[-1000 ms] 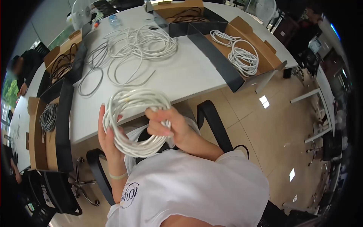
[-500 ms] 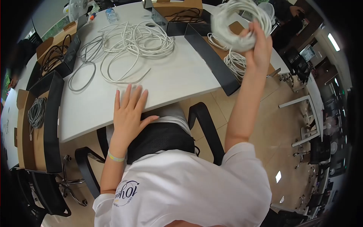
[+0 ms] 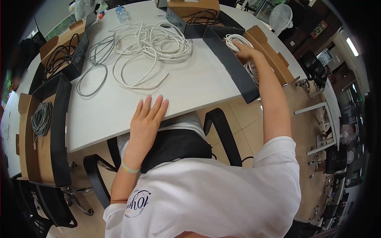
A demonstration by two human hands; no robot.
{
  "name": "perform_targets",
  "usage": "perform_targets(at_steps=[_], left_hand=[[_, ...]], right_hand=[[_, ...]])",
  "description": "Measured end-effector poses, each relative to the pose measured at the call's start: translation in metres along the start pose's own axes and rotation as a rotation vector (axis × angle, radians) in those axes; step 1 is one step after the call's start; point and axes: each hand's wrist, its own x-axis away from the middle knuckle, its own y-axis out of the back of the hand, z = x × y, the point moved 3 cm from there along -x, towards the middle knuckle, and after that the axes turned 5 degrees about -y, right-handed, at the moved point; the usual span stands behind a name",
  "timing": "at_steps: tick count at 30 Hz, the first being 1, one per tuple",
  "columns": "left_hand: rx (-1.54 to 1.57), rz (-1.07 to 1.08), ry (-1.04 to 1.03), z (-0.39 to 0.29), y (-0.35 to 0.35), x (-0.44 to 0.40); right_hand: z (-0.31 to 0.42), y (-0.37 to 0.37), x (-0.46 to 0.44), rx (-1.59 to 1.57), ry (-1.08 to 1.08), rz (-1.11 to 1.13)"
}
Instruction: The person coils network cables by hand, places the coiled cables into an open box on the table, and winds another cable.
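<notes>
White table [image 3: 198, 75] | tiled floor [image 3: 236, 113] | left hand [image 3: 146, 121] flat, wide | right hand [image 3: 245, 51] holding white coil [image 3: 231, 41] in box [image 3: 231, 67]

A white cable coil [image 3: 234, 38] is seen at the upper end of an open box [image 3: 274, 59], its strands wound into several close, rounded loops. It is covered in part by the right hand [image 3: 245, 51], so its full outline cannot be made out, nor can it be told how firmly it is gripped. More white cable [image 3: 251, 73], also looped, is held in the same box, nearer its lower end and partly hidden. The box is long and shallow, with a dark outer wall and a brown cardboard inside and flap. It is set at a slant across the table's right side, with its near corner jutting past the edge.
</notes>
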Motion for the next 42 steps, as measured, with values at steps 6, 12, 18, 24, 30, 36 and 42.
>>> perform_targets(at_steps=[6,12,18,24,30,36,42], left_hand=[[-0.035,-0.104,-0.069,-0.002,0.0,0.006],[-0.011,-0.146,-0.135,0.001,0.001,0.01],[-0.055,-0.033,-0.197,0.001,0.006,0.004],[-0.063,0.083,-0.257,0.004,0.014,-0.005],[-0.104,0.086,-0.37,0.017,0.016,-0.005],[-0.055,0.155,-0.403,0.018,0.025,-0.008],[0.48,-0.075,-0.185,0.038,0.035,-0.012]], right_hand=[[0.016,0.005,0.018,-0.292,-0.078,0.164],[0.093,0.096,0.089,-0.015,0.17,-0.417],[0.241,-0.011,0.208,0.117,0.831,-0.231],[0.244,-0.043,0.204,-0.09,0.916,-0.537],[0.249,-0.034,0.203,0.045,0.951,-0.61],[0.249,-0.031,0.197,0.02,1.044,-0.639],[0.248,-0.009,0.186,-0.279,1.082,-0.369]])
